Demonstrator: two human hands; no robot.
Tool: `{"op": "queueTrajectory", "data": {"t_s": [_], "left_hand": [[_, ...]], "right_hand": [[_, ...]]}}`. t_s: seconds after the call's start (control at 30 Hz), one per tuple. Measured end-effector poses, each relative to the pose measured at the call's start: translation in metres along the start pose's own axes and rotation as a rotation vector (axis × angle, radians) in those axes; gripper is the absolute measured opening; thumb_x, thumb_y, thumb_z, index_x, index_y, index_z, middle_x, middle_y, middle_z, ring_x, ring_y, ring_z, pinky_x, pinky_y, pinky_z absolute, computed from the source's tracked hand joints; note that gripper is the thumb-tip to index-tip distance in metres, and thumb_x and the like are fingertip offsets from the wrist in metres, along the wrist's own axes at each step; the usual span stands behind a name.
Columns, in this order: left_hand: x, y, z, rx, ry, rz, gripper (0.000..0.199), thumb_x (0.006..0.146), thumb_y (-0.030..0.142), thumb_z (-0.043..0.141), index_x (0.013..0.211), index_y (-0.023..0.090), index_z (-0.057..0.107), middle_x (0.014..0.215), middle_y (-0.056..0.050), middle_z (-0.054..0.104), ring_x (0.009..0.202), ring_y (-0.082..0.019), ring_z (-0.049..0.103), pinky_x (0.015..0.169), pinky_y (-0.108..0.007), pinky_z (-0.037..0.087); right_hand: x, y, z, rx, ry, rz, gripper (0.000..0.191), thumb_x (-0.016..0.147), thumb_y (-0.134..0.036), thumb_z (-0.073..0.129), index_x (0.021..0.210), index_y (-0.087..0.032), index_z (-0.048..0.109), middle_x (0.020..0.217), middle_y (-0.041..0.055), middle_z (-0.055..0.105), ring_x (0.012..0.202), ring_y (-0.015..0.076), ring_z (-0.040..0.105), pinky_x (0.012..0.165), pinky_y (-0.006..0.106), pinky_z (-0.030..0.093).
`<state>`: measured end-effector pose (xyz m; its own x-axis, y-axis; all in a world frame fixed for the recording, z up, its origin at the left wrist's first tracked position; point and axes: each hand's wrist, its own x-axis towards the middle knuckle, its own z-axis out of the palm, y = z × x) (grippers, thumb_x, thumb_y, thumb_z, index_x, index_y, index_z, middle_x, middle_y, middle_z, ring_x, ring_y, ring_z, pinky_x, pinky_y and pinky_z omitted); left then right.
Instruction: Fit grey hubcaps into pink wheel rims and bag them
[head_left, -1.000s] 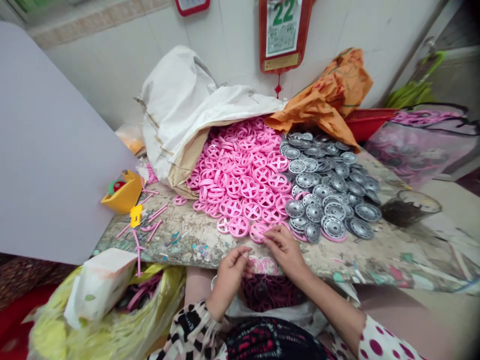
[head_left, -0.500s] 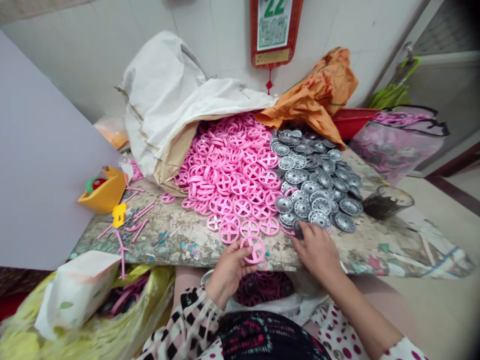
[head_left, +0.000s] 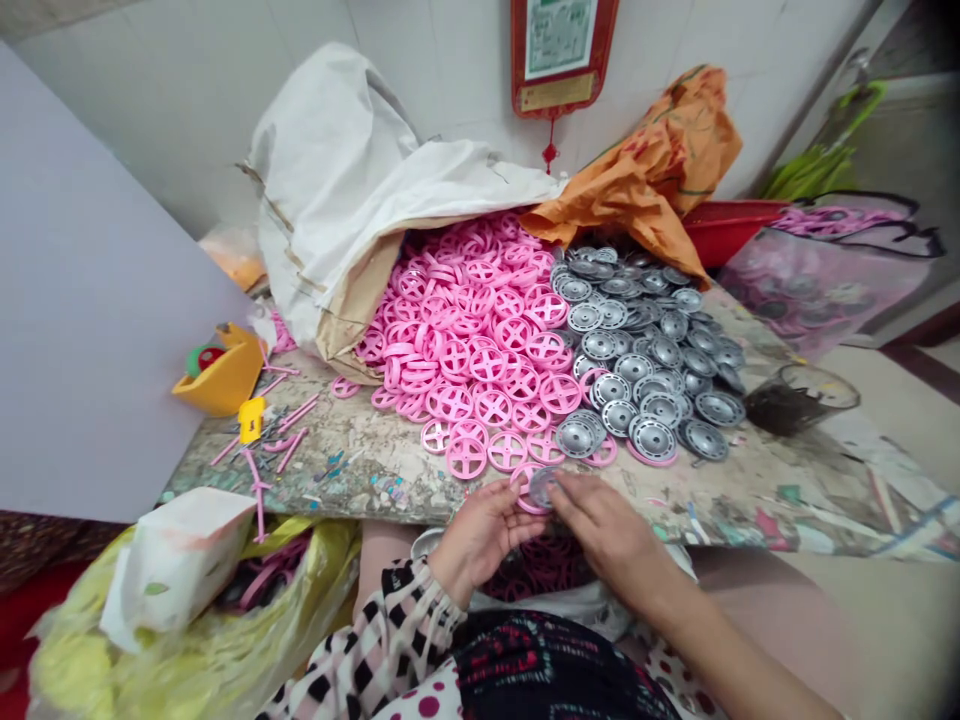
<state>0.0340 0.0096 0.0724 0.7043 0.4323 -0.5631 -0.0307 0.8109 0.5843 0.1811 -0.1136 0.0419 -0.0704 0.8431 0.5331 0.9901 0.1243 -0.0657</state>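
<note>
Between the fingers of my left hand (head_left: 484, 530) is a pink plastic wheel ring (head_left: 523, 488) with cross spokes, held just over the table's front edge. My right hand (head_left: 611, 535) pinches a grey plastic disc (head_left: 543, 486), like a small hubcap, against the ring's right side; its fingers partly hide the disc. Beyond my hands lies a heap of pink wheel rings (head_left: 480, 340), spilling from a white sack (head_left: 330, 190). A pile of grey discs (head_left: 652, 360) adjoins it on the right, with a few pink rings among them.
An orange cloth or sack (head_left: 637, 180) lies behind the discs. A dark-stained clear cup (head_left: 802, 400) stands at right. A yellow container (head_left: 219, 375) and pink sticks (head_left: 289, 430) lie at left. Below the worn table (head_left: 375, 490), a yellow bag (head_left: 300, 600) holds pink parts.
My right hand has come from the disc pile, carrying a grey disc leftward to the pink ring in my left hand. The view has shifted slightly.
</note>
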Motion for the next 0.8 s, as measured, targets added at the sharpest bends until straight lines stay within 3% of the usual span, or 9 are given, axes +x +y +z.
{"op": "queueTrajectory", "data": {"t_s": [0.1, 0.2, 0.33, 0.43, 0.53, 0.63, 0.8], "left_hand": [[-0.001, -0.002, 0.000, -0.002, -0.002, 0.049, 0.019, 0.076, 0.026, 0.067, 0.086, 0.016, 0.055, 0.075, -0.003, 0.066, 0.062, -0.012, 0.064, 0.065, -0.025, 0.055], [-0.002, 0.000, -0.003, 0.049, 0.020, 0.100, 0.022, 0.075, 0.028, 0.068, 0.087, 0.015, 0.055, 0.072, -0.003, 0.065, 0.060, -0.012, 0.063, 0.062, -0.024, 0.053], [-0.005, 0.005, -0.004, 0.184, 0.006, 0.223, 0.032, 0.075, 0.037, 0.067, 0.094, 0.014, 0.057, 0.078, -0.005, 0.066, 0.059, -0.012, 0.061, 0.056, -0.022, 0.050], [-0.008, 0.010, 0.002, 0.275, -0.049, 0.303, 0.037, 0.074, 0.040, 0.068, 0.100, 0.016, 0.057, 0.090, -0.005, 0.066, 0.063, -0.011, 0.061, 0.058, -0.023, 0.050], [-0.013, 0.013, 0.010, 0.319, -0.101, 0.337, 0.036, 0.075, 0.041, 0.066, 0.102, 0.017, 0.058, 0.096, -0.004, 0.064, 0.068, -0.012, 0.060, 0.061, -0.024, 0.052], [-0.014, 0.011, 0.015, 0.371, -0.064, 0.374, 0.034, 0.075, 0.041, 0.065, 0.098, 0.017, 0.060, 0.094, -0.004, 0.063, 0.073, -0.014, 0.059, 0.059, -0.024, 0.052], [-0.008, 0.004, 0.014, 0.423, 0.103, 0.399, 0.033, 0.077, 0.047, 0.060, 0.093, 0.018, 0.060, 0.066, 0.002, 0.057, 0.048, -0.010, 0.051, 0.045, -0.022, 0.044]], "right_hand": [[0.004, -0.022, 0.018, 0.034, -0.014, 0.002, 0.067, 0.080, 0.002, 0.040, 0.144, -0.012, 0.032, 0.136, 0.0171, 0.051, 0.134, 0.0283, 0.035, 0.104, 0.052, 0.039], [0.010, -0.030, 0.021, 0.169, -0.040, 0.102, 0.067, 0.080, -0.001, 0.038, 0.145, -0.019, 0.032, 0.140, 0.0114, 0.048, 0.139, 0.0276, 0.025, 0.107, 0.059, 0.030], [0.032, -0.023, -0.002, 0.584, -0.032, 0.445, 0.045, 0.091, -0.026, 0.042, 0.136, -0.025, 0.044, 0.139, 0.0092, 0.048, 0.128, 0.0220, 0.044, 0.102, 0.042, 0.042], [0.052, -0.013, -0.016, 0.808, -0.046, 0.706, 0.042, 0.089, -0.044, 0.046, 0.125, -0.022, 0.055, 0.121, 0.0101, 0.061, 0.106, 0.0220, 0.059, 0.088, 0.037, 0.050], [0.062, -0.009, -0.020, 0.962, -0.071, 0.693, 0.038, 0.088, -0.047, 0.048, 0.111, -0.020, 0.062, 0.106, 0.0078, 0.067, 0.096, 0.0210, 0.063, 0.084, 0.035, 0.050], [0.061, -0.014, -0.016, 0.945, -0.051, 0.656, 0.031, 0.088, -0.043, 0.049, 0.105, -0.020, 0.064, 0.100, 0.0064, 0.069, 0.092, 0.0203, 0.063, 0.081, 0.033, 0.049], [0.058, -0.029, -0.003, 0.976, 0.048, 0.798, 0.030, 0.087, -0.045, 0.049, 0.098, -0.020, 0.062, 0.086, 0.0048, 0.068, 0.081, 0.0192, 0.062, 0.074, 0.031, 0.049]]}}
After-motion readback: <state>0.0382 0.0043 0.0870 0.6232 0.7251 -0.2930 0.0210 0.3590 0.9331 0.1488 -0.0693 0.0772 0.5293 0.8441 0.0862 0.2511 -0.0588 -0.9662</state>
